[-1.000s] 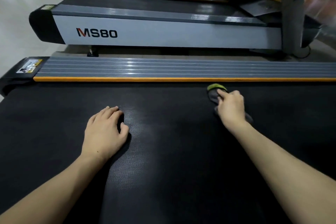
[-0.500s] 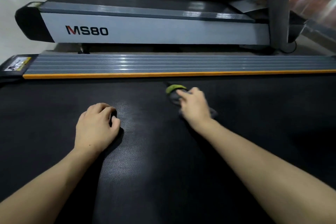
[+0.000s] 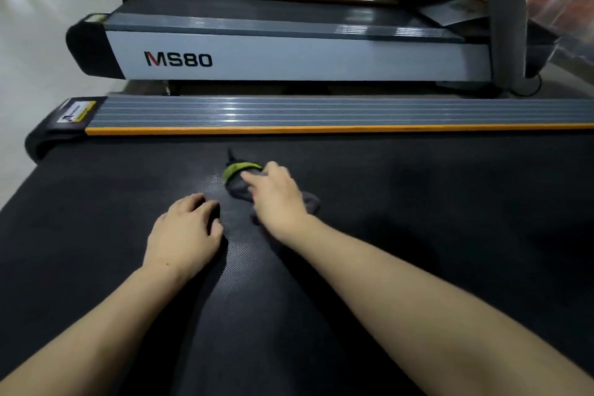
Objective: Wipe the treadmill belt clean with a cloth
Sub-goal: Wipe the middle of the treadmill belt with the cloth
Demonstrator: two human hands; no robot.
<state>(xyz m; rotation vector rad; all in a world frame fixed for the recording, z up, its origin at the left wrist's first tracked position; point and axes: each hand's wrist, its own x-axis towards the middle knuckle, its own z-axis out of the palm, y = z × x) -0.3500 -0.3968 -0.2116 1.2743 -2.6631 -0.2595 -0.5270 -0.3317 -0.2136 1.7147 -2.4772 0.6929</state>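
Note:
The black textured treadmill belt (image 3: 418, 219) fills the lower part of the head view. On it lies a bunched dark grey cloth with a bright green edge (image 3: 239, 170), a little short of the orange strip. My right hand (image 3: 276, 199) lies on top of the cloth and presses it onto the belt, index finger stretched toward the green edge. Most of the cloth is hidden under that hand. My left hand (image 3: 183, 235) rests on the bare belt just left of the cloth, fingers bent loosely, holding nothing.
A grey ribbed side rail with an orange strip (image 3: 321, 112) borders the belt's far side. Beyond it stands another treadmill marked MS80 (image 3: 289, 58) with a grey upright post (image 3: 504, 10). Pale floor (image 3: 32, 42) lies to the left, past the belt's end.
My right hand has slid the cloth leftward along the belt until it is close beside my left hand. The left hand has stayed in place on the belt.

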